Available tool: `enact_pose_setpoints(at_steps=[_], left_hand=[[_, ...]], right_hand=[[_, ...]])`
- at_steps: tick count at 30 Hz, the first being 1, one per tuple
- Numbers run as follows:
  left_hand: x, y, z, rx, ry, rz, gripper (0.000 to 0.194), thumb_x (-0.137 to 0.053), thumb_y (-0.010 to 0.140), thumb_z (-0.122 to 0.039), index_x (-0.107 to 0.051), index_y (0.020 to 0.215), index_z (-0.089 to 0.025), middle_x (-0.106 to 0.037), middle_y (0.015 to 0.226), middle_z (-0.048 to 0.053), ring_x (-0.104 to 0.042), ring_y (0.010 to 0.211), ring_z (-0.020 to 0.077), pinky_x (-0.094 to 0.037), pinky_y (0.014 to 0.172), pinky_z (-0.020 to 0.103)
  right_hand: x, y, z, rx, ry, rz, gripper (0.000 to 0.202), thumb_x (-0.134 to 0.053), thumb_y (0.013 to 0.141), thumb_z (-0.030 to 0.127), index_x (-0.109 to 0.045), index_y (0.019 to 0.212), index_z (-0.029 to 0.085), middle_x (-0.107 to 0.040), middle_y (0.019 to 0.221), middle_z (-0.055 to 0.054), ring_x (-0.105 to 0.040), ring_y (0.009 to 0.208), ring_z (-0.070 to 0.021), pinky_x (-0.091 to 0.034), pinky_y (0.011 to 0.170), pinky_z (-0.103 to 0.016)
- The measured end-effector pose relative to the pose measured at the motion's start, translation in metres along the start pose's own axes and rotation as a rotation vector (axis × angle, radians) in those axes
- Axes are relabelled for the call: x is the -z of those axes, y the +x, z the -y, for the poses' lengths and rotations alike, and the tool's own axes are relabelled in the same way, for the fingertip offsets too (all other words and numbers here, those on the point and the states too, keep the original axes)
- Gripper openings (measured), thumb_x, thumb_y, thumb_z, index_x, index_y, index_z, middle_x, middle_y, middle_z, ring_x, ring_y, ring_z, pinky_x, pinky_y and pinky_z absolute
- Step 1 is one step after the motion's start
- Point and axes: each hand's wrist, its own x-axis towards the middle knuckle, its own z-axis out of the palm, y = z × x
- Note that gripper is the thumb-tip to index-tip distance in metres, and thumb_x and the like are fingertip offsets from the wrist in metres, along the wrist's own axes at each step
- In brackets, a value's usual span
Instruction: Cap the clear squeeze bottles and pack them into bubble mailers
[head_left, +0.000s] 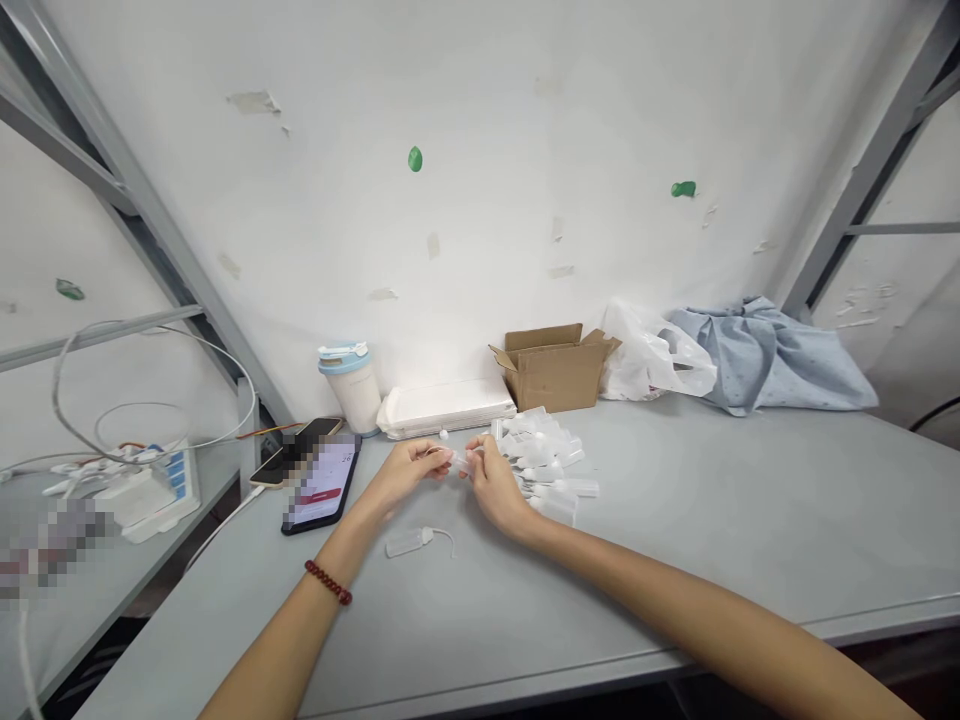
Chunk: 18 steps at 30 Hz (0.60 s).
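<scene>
My left hand (pixel 411 472) and my right hand (pixel 491 482) meet above the grey table, their fingers pinched on a small clear plastic piece (pixel 460 463) between them. Its exact shape is partly hidden by the fingertips. Below my left hand, a translucent bottle (pixel 406 542) with a white cap and a thin curved tube lies on its side. Just right of my right hand is a loose pile of several similar clear bottles (pixel 546 450). A small white cap (pixel 444 435) rests behind the fingertips.
Two phones (pixel 324 485) (pixel 289 460) lie at the left. Along the wall stand a blue-lidded cup (pixel 354 392), a white stack (pixel 448 405), an open cardboard box (pixel 559 378), a plastic bag (pixel 652 355) and blue cloth (pixel 772 360). A power strip (pixel 161 500) with cables is far left.
</scene>
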Motion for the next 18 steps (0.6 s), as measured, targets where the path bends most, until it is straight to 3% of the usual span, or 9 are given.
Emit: enact_pose_setpoints(at_steps=[7, 12, 18], left_hand=[[0.0, -0.003, -0.007, -0.094, 0.137, 0.08, 0.023, -0.066, 0.067, -0.037, -0.069, 0.077, -0.016, -0.067, 0.079, 0.005, -0.058, 0.075, 0.0188, -0.044, 0.07, 0.028], [-0.001, -0.002, -0.003, -0.067, 0.158, 0.09, 0.027, -0.06, 0.073, -0.041, -0.067, 0.067, -0.016, -0.065, 0.068, 0.005, -0.057, 0.067, 0.0174, -0.045, 0.064, 0.027], [0.0, -0.001, 0.0, 0.044, 0.123, 0.235, 0.034, -0.059, 0.072, -0.047, -0.062, 0.063, -0.015, -0.062, 0.062, 0.004, -0.056, 0.056, 0.0148, -0.044, 0.058, 0.026]], right_hand=[[0.006, 0.01, -0.003, -0.173, 0.105, 0.029, 0.015, -0.026, 0.089, 0.022, -0.041, 0.091, 0.021, -0.042, 0.047, 0.008, -0.046, 0.042, -0.0131, -0.035, 0.044, -0.024], [0.01, 0.01, 0.002, -0.07, 0.035, 0.008, 0.014, -0.029, 0.089, 0.026, -0.042, 0.087, 0.02, -0.042, 0.047, 0.008, -0.048, 0.046, -0.013, -0.037, 0.049, -0.024], [0.011, 0.01, 0.0, -0.028, 0.022, -0.011, 0.018, -0.035, 0.089, 0.036, -0.043, 0.086, 0.02, -0.046, 0.053, 0.006, -0.051, 0.051, -0.0133, -0.04, 0.053, -0.025]])
